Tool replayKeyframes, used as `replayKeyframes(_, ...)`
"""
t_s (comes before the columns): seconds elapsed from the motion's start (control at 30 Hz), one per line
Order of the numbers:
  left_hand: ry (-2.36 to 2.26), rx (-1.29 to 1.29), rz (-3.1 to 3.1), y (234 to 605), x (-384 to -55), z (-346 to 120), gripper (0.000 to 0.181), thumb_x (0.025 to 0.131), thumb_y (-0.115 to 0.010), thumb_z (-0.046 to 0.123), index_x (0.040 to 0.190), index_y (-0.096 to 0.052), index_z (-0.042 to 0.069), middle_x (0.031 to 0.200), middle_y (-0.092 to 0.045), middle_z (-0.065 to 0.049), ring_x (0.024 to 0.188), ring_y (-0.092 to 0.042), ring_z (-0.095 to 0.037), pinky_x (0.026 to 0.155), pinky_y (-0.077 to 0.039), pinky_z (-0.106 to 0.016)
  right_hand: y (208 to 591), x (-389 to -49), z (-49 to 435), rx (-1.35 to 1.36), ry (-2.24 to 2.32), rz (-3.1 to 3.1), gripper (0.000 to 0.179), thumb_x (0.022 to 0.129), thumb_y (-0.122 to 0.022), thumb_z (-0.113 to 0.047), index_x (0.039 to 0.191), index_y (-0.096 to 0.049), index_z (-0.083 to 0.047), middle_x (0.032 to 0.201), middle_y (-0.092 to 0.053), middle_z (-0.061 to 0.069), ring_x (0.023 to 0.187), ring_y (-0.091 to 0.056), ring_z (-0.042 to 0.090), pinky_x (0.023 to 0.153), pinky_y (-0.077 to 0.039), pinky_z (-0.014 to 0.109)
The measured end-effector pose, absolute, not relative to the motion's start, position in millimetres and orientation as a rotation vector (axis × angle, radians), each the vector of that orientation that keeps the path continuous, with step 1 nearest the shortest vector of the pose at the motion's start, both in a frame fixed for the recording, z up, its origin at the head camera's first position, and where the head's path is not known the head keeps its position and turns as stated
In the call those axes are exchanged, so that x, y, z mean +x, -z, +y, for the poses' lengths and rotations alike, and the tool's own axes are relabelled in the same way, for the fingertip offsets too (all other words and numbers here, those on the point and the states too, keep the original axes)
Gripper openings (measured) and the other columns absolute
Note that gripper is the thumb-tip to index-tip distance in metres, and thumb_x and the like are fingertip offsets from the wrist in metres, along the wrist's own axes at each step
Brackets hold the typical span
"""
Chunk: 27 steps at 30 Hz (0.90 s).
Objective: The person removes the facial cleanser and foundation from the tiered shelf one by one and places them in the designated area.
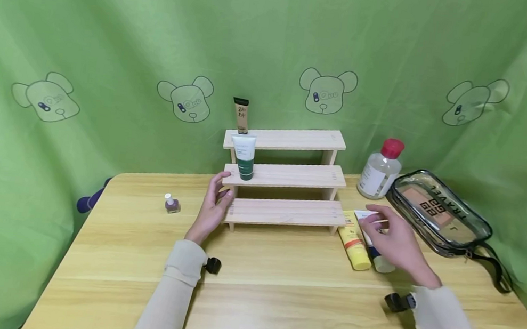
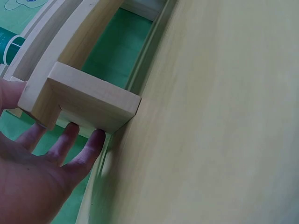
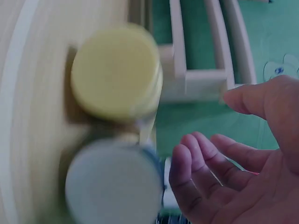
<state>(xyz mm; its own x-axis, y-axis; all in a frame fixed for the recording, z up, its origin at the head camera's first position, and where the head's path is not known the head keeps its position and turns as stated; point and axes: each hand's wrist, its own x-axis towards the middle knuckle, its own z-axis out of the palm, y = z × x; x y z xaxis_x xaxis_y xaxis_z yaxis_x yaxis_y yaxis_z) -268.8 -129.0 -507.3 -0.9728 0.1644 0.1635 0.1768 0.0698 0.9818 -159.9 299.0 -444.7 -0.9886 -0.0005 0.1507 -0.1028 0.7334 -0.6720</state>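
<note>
A three-step wooden display rack (image 1: 282, 212) stands on the table. At its left end, my left hand (image 1: 212, 210) touches the wood, its fingers (image 2: 84, 156) extended against the end panel. On the middle step is a white-and-green tube (image 1: 245, 157); a beige tube with a black end (image 1: 241, 116) stands on the top step. To the right of the rack lie a yellow tube (image 1: 356, 249) and a white-and-navy tube (image 1: 383, 264), side by side. Over the white-and-navy tube hovers my right hand (image 1: 392, 241), fingers loosely bent, with nothing between thumb and fingers.
Behind the tubes stands a clear bottle with a red cap (image 1: 380, 171). A transparent travel pouch (image 1: 447, 208) with a black strap lies at the right. Left of the rack is a small purple nail polish bottle (image 1: 172, 205). Green curtain (image 1: 277, 37) hangs behind the table.
</note>
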Motion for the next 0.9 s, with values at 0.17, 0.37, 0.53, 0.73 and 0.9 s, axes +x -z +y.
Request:
replayKeyframes(0.17,2.106,-0.354,-2.289,508,-269,-129,0.052,0.115,-0.052,0.014,0.161,-0.040,0.034,0.176,-0.035,-0.015,0.150,-0.049,-0.043,0.127,-0.042,-0.062,437,-164,276,0.187,-1.148,-2.677,0.044,0.107,-0.070,-0.016,0.146,-0.061,0.002,0.116,-0.076,0.021,0.099,-0.071,0.019,0.079,-0.055,0.013)
replayKeyframes(0.37,2.112,-0.358,-2.282,508,-268,-128,0.052,0.114,-0.052,0.013,0.161,-0.040,0.032,0.173,-0.038,-0.015,0.149,-0.051,-0.044,0.126,-0.043,-0.061,424,-171,253,0.263,-1.322,-2.596,0.043,0.108,-0.068,-0.013,0.148,-0.060,0.001,0.117,-0.075,0.019,0.099,-0.065,-0.001,0.086,-0.056,0.009)
replayKeyframes(0.53,2.117,-0.365,-2.273,509,-268,-128,0.051,0.114,-0.052,0.011,0.161,-0.040,0.030,0.172,-0.040,-0.015,0.149,-0.052,-0.043,0.126,-0.044,-0.059,418,-179,237,0.291,-1.436,-2.543,0.042,0.108,-0.067,-0.012,0.147,-0.061,0.001,0.119,-0.072,0.019,0.104,-0.065,0.000,0.087,-0.058,0.010)
replayKeyframes(0.73,2.121,-0.368,-2.274,508,-269,-128,0.052,0.114,-0.053,0.012,0.161,-0.040,0.031,0.174,-0.037,-0.015,0.150,-0.050,-0.042,0.126,-0.044,-0.060,412,-191,220,0.315,-1.501,-2.478,0.042,0.108,-0.068,-0.012,0.147,-0.062,0.000,0.123,-0.072,0.017,0.109,-0.064,0.003,0.093,-0.056,0.008)
replayKeyframes(0.9,2.117,-0.355,-2.279,507,-270,-129,0.052,0.114,-0.053,0.012,0.160,-0.040,0.032,0.173,-0.038,-0.014,0.149,-0.051,-0.042,0.126,-0.044,-0.060,403,-204,202,0.333,-1.589,-2.446,0.044,0.107,-0.069,-0.014,0.149,-0.060,-0.003,0.130,-0.071,0.018,0.114,-0.064,0.007,0.096,-0.055,0.009)
